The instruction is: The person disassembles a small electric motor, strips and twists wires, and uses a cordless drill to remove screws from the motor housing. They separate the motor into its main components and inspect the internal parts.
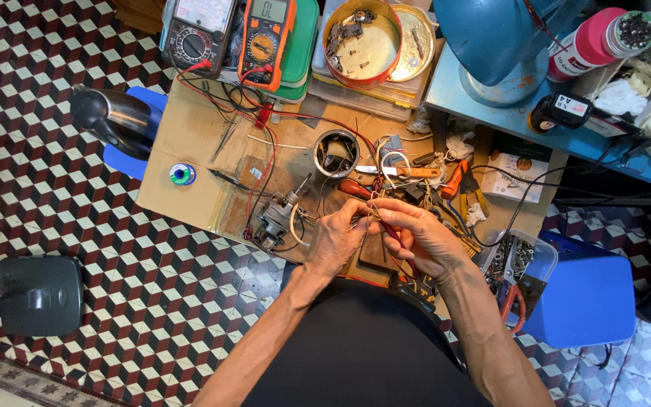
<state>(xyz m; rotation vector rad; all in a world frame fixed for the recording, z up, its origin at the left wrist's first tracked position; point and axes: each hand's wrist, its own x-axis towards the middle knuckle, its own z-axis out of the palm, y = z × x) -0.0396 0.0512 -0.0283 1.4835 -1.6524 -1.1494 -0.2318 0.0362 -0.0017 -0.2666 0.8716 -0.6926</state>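
Pinching thin wires (374, 215) between our left hand (334, 240) and right hand (420, 237), just right of the small motor (276, 218) on the desk (190, 136); tugging could snap these wires, we judge.

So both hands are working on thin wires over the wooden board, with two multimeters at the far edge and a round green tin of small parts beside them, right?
Not quite: the head view shows the round tin of small parts is red, not green. The rest holds: left hand and right hand work thin wires, two multimeters at the far edge.
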